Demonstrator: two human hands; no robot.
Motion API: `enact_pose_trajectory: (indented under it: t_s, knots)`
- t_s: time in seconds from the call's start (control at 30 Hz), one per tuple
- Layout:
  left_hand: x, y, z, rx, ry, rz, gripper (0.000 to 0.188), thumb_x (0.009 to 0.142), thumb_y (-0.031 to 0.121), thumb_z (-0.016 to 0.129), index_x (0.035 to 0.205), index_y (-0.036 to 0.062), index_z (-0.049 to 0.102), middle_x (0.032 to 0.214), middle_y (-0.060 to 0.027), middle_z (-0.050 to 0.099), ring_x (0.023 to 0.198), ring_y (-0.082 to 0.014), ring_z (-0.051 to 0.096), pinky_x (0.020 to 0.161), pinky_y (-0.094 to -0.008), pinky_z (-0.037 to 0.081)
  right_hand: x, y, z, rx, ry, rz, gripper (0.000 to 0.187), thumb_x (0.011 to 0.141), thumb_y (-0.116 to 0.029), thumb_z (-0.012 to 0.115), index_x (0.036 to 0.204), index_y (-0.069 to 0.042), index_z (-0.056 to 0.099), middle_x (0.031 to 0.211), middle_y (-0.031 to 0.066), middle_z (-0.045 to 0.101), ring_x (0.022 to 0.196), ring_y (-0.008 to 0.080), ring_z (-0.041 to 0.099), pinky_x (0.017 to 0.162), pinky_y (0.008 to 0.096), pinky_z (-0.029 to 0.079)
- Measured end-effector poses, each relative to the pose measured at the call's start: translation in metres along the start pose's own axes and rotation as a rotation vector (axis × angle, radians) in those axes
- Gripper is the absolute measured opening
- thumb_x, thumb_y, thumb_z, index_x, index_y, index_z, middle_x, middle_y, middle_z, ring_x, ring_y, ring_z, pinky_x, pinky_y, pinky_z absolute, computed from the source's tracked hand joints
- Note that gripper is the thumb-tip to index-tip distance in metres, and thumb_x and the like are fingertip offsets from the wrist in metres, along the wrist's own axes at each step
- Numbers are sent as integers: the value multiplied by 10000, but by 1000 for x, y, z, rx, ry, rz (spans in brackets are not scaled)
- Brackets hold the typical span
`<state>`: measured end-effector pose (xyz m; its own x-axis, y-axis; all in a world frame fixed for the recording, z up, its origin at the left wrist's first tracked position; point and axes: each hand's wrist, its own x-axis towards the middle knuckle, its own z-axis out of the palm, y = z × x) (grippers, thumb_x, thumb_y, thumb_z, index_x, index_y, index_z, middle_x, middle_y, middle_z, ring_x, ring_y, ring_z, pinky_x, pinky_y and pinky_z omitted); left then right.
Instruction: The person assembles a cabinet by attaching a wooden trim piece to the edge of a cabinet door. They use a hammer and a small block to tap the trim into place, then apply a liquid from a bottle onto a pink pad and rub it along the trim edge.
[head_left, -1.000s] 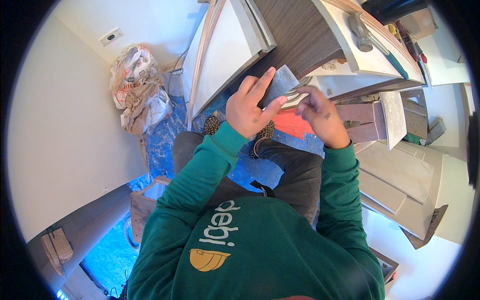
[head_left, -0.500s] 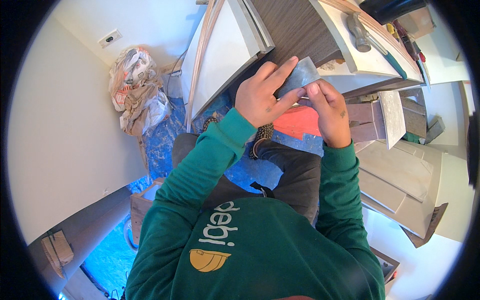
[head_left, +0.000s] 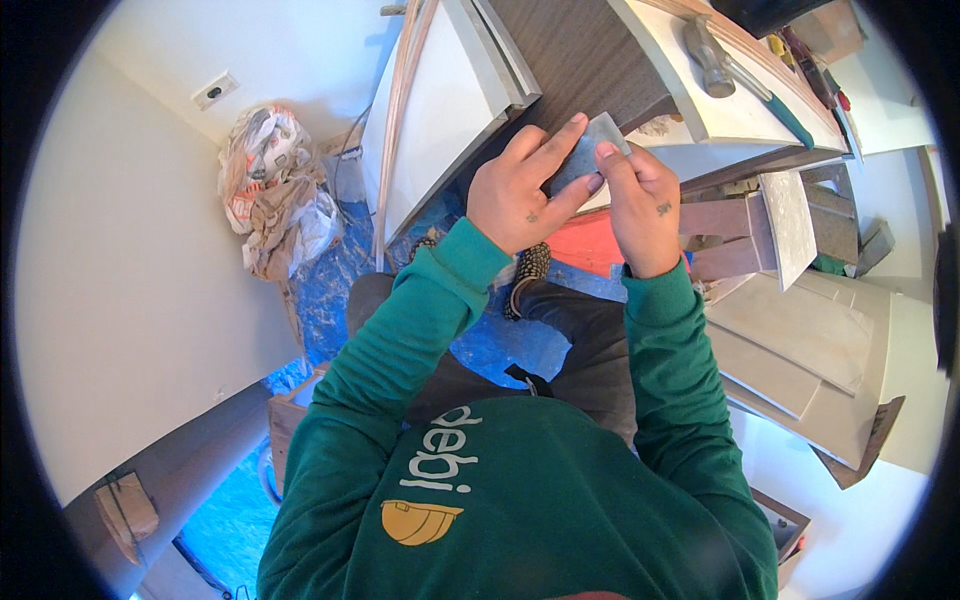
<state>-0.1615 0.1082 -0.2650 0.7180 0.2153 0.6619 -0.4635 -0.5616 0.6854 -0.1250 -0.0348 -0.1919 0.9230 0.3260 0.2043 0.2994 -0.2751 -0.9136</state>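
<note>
Between my hands is a small flat grey rectangular piece [head_left: 590, 147], tilted, its exact kind not clear. My left hand [head_left: 520, 192] grips its left side, with the thumb along the lower edge and fingers at the upper left. My right hand [head_left: 643, 205] pinches the right side, thumb pressed on the face near the corner; its other fingers are mostly hidden behind. Just beyond the piece stands a dark wood-grain cabinet panel [head_left: 570, 60]. A claw hammer [head_left: 712, 68] with a green handle lies on a pale board to the upper right.
White panels and wood strips [head_left: 405, 120] lean at upper left, near a crumpled plastic bag [head_left: 270, 170]. Blue sheeting [head_left: 330, 300] covers the floor, with a red-orange piece [head_left: 585, 243] on it. Stacked boards [head_left: 790, 335] lie to the right. An open wooden box [head_left: 780, 530] is at lower right.
My right hand has moved up and left, and its thumb has slid from the piece's lower corner onto its face. My left hand keeps its hold; the view has shifted slightly.
</note>
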Motion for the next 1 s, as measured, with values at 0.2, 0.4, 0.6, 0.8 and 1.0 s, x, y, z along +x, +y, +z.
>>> enact_pose_trajectory:
  t_s: [0.2, 0.4, 0.6, 0.8, 1.0]
  knots:
    - [1, 1, 1, -29, 0, -4, 618, 818, 331, 791, 1365, 96, 621, 901, -83, 565, 679, -256, 611, 592, -362, 520, 2, 11, 0, 53, -9, 8, 261, 997, -185, 608, 856, 21, 687, 756, 0, 626, 707, 58, 511, 632, 242, 415]
    - [1, -3, 5, -50, 9, -7, 624, 815, 329, 798, 1367, 97, 619, 896, -87, 561, 676, -255, 611, 586, -361, 518, 5, 12, 2, 66, 31, -93, 315, 991, -180, 621, 746, 15, 651, 659, 45, 649, 608, 88, 576, 563, 260, 458]
    - [2, -5, 7, -32, 22, 19, 635, 809, 340, 802, 1370, 103, 620, 887, -85, 553, 668, -252, 605, 575, -358, 512, 7, 14, 3, 88, 37, -124, 305, 991, -170, 614, 757, 21, 653, 653, 41, 645, 605, 87, 573, 553, 258, 450]
    - [5, -11, 7, -55, 11, 47, 645, 803, 347, 803, 1372, 104, 619, 878, -84, 548, 656, -248, 599, 565, -359, 507, 7, 14, 3, 55, 38, -116, 299, 990, -162, 612, 763, 28, 657, 652, 41, 643, 599, 86, 568, 548, 259, 441]
    - [6, -12, 11, -65, 37, 50, 652, 791, 326, 808, 1374, 105, 617, 883, -86, 553, 658, -251, 603, 564, -358, 509, 6, 13, 5, 78, 54, -123, 299, 987, -156, 610, 757, 29, 654, 651, 40, 638, 597, 85, 560, 544, 261, 431]
